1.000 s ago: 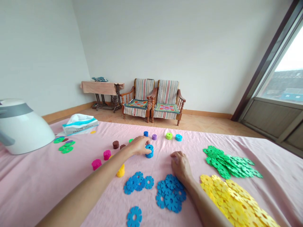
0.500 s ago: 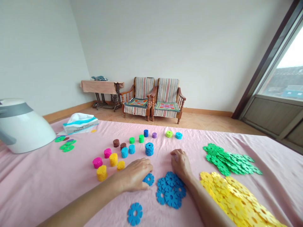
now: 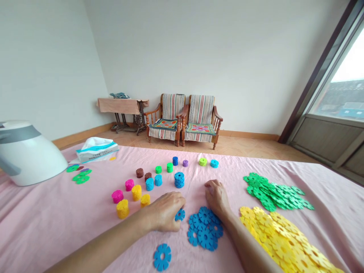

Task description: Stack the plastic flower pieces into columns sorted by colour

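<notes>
My left hand (image 3: 166, 212) is closed over a blue snowflake disc (image 3: 180, 215), its fingers and thumb drawn together at the edge and hiding part of it. To the right lies a loose pile of blue snowflake discs (image 3: 206, 231). Just beyond that pile, my right hand (image 3: 216, 197) rests on the cloth with curled fingers, and nothing shows in it. One single blue disc (image 3: 162, 257) lies flat nearer to me. A stack of blue discs (image 3: 179, 179) stands upright between and beyond both hands. Yellow stacks (image 3: 136, 192) stand left of my left hand.
Small pink, brown, green and other coloured stacks stand across the pink cloth (image 3: 71, 220). On the right are spread piles of green discs (image 3: 273, 191) and yellow discs (image 3: 284, 239). A white kettle (image 3: 34, 155) and a tissue pack (image 3: 97, 149) stand on the left.
The fingers and thumb of my left hand have drawn in on the blue disc, and the hand has shifted slightly right. My right hand has stayed in place.
</notes>
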